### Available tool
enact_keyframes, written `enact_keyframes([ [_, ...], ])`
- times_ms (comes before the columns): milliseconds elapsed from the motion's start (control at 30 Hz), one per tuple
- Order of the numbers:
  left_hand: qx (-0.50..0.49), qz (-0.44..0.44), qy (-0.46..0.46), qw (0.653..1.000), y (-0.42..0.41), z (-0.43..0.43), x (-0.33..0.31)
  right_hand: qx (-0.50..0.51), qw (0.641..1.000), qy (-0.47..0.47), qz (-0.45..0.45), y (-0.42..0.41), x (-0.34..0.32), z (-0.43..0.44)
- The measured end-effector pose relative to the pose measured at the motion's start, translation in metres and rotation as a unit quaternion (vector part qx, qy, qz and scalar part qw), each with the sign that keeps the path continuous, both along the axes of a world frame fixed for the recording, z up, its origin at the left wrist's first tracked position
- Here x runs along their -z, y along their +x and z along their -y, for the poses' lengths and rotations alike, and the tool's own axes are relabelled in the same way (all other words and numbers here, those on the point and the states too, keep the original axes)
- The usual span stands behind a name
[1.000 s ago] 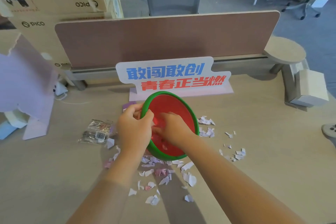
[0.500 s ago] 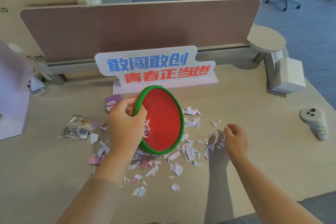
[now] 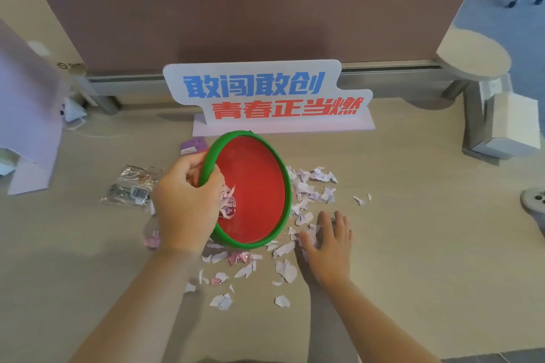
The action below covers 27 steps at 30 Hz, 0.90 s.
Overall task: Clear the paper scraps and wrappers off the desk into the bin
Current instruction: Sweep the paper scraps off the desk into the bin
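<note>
My left hand [image 3: 187,203] grips the green rim of a round bin [image 3: 256,186] with a red inside, tilted on its side toward me, a small clump of scraps [image 3: 227,203] lying in it. Torn white and lilac paper scraps [image 3: 309,188] litter the desk right of and below the bin. My right hand [image 3: 328,244] rests palm down on scraps just right of the bin's lower rim, fingers spread. A clear crumpled wrapper [image 3: 132,184] lies left of my left hand. A pink wrapper piece [image 3: 239,258] sits under the bin.
A standing sign with blue and red characters [image 3: 265,97] is behind the bin, a purple card [image 3: 193,146] beside it. A lilac board [image 3: 26,97] stands at left. A brown divider [image 3: 256,18] closes the back. A white box [image 3: 513,124] and a controller [image 3: 533,200] sit at right.
My right hand left the bin, swung out to the right, then came back in and flattened onto scraps beside the rim. The left hand keeps holding the tilted bin.
</note>
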<state>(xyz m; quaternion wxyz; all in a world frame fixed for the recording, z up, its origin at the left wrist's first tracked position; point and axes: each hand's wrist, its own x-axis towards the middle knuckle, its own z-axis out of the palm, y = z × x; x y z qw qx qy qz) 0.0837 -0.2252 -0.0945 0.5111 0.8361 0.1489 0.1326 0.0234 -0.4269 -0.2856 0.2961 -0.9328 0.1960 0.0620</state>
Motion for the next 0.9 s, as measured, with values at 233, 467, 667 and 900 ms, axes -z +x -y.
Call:
enact_keyframes([
  [233,-0.047,0.008,0.004,0.999,-0.009,-0.017,0.004,-0.101,0.986,-0.105,0.079,0.004,0.007,-0.020],
  [467,-0.049,0.026,0.028,0.998,-0.014,-0.026,0.007,-0.196,0.962,-0.112,0.152,0.024,0.010,-0.008],
  [667,-0.034,0.031,0.019,0.999,-0.017,-0.033,0.007,-0.182,0.976,-0.117,0.030,0.046,-0.004,-0.007],
  [900,-0.052,0.004,-0.015,0.999,-0.016,-0.033,0.000,0.036,0.976,0.160,0.142,0.053,-0.121,-0.046],
])
